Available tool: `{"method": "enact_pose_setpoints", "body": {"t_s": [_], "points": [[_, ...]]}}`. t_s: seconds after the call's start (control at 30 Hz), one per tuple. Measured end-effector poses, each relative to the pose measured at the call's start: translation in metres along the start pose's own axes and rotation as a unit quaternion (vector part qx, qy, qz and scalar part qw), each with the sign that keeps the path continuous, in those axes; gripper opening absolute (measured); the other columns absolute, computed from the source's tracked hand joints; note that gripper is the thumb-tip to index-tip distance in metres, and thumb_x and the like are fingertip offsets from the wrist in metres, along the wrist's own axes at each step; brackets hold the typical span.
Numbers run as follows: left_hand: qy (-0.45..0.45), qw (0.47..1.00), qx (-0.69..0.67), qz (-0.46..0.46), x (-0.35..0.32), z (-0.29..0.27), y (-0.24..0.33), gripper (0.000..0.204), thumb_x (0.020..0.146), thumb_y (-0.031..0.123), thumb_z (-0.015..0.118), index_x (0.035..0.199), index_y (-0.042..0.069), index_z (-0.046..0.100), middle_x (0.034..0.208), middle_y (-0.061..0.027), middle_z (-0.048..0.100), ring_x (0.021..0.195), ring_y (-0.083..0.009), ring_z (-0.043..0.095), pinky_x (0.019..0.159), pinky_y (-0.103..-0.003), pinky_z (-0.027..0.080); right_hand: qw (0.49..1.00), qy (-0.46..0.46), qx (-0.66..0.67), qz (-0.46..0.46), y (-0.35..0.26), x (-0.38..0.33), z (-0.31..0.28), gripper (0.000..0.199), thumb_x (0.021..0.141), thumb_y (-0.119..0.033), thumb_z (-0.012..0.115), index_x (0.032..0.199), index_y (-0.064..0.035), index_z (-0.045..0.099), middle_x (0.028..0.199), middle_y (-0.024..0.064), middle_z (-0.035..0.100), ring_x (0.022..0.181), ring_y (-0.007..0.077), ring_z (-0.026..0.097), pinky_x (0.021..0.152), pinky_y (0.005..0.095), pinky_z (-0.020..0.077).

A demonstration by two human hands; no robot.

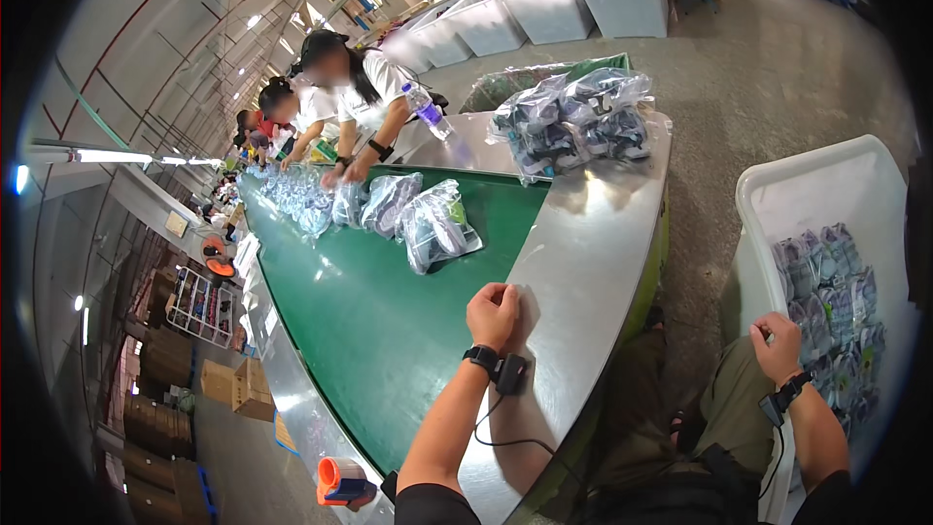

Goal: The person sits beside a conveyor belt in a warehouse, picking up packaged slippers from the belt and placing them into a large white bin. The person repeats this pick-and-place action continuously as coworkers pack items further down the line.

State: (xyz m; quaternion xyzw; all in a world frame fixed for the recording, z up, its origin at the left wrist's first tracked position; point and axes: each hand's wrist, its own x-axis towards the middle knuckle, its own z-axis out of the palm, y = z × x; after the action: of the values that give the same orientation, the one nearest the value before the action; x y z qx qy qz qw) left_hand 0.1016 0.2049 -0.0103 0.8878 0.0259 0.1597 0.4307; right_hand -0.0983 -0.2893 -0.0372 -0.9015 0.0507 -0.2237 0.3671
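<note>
My left hand (494, 316) is curled into a loose fist beside the metal edge of the green conveyor belt (389, 369), with nothing visible in it. My right hand (777, 346) is also closed, thumb against fingers, above my knee and beside the rim of a large white bin (746, 199); no object shows in it. Both wrists wear black bands with cables. Ahead of my left hand, a clear-bagged pair of shoes (437, 226) lies on the belt, with another bagged pair (391, 202) behind it. Several bagged shoes (826, 292) lie inside the white bin.
Bagged shoes (573, 122) are piled on the metal table end (593, 243). A water bottle (428, 112) stands near a co-worker (374, 87) handling bags across the belt. An orange-topped container (342, 482) is at lower left. White bins (622, 2) line the back.
</note>
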Motion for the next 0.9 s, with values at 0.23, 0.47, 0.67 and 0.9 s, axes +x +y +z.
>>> {"method": "enact_pose_setpoints", "body": {"t_s": [0.23,0.47,0.67,0.9], "points": [[-0.053,0.977,-0.176,-0.107,0.051,-0.015,-0.02,0.021,0.093,0.021,0.071,0.099,0.001,0.074,0.088,-0.0036,0.073,0.074,-0.0117,0.065,0.069,-0.026,0.052,1.0,0.004,-0.013,-0.004,-0.003,0.01,-0.002,0.01,0.081,-0.012,0.072,0.078,-0.0036,0.067,0.072,0.0117,0.065,0.063,0.0275,0.065,0.06,0.0363,0.0499],[0.033,0.994,-0.08,-0.063,0.215,-0.147,-0.192,0.028,0.099,0.025,0.058,0.112,0.002,0.067,0.107,-0.014,0.07,0.094,-0.0262,0.066,0.086,-0.04,0.055,0.999,-0.021,-0.027,-0.025,0.007,0.019,-0.006,0.01,0.083,-0.02,0.074,0.082,-0.0102,0.074,0.077,0.0053,0.071,0.07,0.0247,0.067,0.064,0.0381,0.0546],[0.012,0.967,-0.039,-0.251,0.185,-0.089,-0.076,0.044,0.1,0.032,0.055,0.142,0.02,0.052,0.143,-0.0108,0.05,0.125,-0.0318,0.049,0.094,-0.051,0.047,0.999,-0.001,-0.046,-0.022,0.022,-0.009,-0.013,0.014,0.087,-0.026,0.071,0.083,-0.0137,0.065,0.077,0.0023,0.063,0.072,0.0272,0.064,0.06,0.0411,0.0508],[-0.049,0.969,-0.084,-0.228,0.119,-0.032,-0.032,0.052,0.097,0.038,0.058,0.146,0.026,0.044,0.149,-0.0128,0.043,0.129,-0.0367,0.045,0.099,-0.056,0.045,0.999,0.017,-0.026,-0.021,0.027,-0.011,-0.001,0.019,0.087,-0.026,0.07,0.077,-0.0137,0.06,0.073,0.0027,0.059,0.07,0.0277,0.063,0.059,0.0418,0.0485]]}}
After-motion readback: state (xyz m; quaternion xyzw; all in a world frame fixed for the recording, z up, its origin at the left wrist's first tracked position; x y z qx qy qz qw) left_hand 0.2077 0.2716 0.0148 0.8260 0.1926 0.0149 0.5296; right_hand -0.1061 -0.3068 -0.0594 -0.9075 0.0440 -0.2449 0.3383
